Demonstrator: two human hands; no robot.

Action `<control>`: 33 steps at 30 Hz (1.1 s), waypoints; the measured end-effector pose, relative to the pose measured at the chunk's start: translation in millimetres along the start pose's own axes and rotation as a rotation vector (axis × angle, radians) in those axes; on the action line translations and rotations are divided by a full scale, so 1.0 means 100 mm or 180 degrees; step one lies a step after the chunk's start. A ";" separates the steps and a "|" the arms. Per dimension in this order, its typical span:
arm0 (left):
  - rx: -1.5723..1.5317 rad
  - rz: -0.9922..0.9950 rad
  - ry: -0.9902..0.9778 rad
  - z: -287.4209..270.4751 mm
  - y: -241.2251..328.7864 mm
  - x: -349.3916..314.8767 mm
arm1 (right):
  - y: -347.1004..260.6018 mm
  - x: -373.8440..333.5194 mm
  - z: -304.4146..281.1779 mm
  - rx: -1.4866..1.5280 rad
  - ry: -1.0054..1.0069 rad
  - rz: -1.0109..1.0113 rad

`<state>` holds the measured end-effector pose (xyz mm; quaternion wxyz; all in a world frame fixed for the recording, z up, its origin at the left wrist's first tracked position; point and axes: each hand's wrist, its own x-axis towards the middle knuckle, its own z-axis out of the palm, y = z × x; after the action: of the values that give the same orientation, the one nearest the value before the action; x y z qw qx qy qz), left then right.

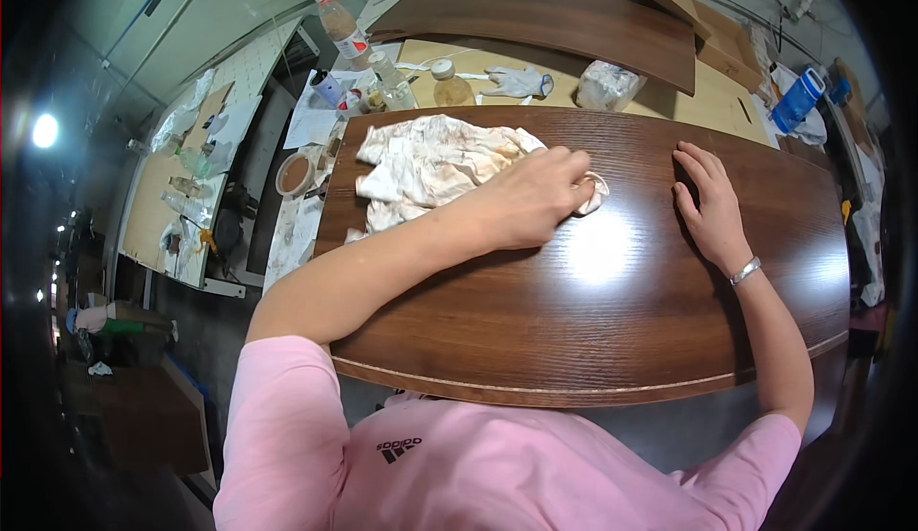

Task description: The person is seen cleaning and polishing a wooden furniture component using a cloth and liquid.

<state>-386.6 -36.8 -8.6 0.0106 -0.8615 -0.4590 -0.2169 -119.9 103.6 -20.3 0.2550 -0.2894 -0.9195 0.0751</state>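
Observation:
A glossy dark brown wooden panel (612,320) lies flat in front of me. My left hand (545,196) is closed on a stained white cloth (430,163) and presses it against the panel near its middle. Most of the cloth spreads crumpled to the left, over the panel's far left part, and a small bunched end sticks out beyond my fingers. My right hand (708,201) rests on the panel farther right, fingers stretched out and holding nothing. A silver band circles my right wrist.
Beyond the panel stand clear bottles (392,81), a capped jar (449,86), a pale glove (516,81) and a plastic-wrapped bundle (609,86). Another brown board (545,14) lies behind them. A blue bottle (799,100) is at far right, a round tub (295,175) at left. Someone (110,319) is far left.

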 end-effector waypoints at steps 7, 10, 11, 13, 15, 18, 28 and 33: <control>0.0102 -0.1429 -0.0108 -0.82 -0.23 -1.27 | -0.03 -0.01 -0.04 -0.0063 0.0014 0.0018; 0.0302 -0.2114 0.0070 -1.30 -0.41 -1.57 | -0.06 0.00 -0.01 -0.0050 0.0012 0.0072; -0.0003 -0.2367 0.0411 -1.41 -0.41 -1.55 | -0.05 -0.02 0.00 -0.0111 -0.0011 0.0160; -0.0277 -0.2301 0.0797 -1.50 -0.22 -1.39 | -0.04 -0.02 0.03 -0.0166 0.0006 0.0089; -0.0354 -0.1600 0.0690 -1.26 -0.01 -1.19 | -0.06 -0.02 -0.01 -0.0128 -0.0054 0.0222; 0.0443 -0.0620 -0.0082 -0.84 0.02 -1.26 | -0.02 -0.03 0.04 -0.0123 -0.0041 0.0151; 0.0097 -0.2076 0.1093 -1.89 -0.38 -2.01 | -0.51 -0.79 -0.40 0.0454 -0.0145 0.0651; 0.0760 -0.1236 -0.0047 -1.45 -0.19 -1.74 | -0.79 -1.21 -0.49 0.0079 -0.0280 0.0869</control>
<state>-538.8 -194.6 52.4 0.0671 -0.7511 -0.6387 -0.1527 -48.8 -31.2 -6.7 0.2055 -0.4051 -0.8809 0.1330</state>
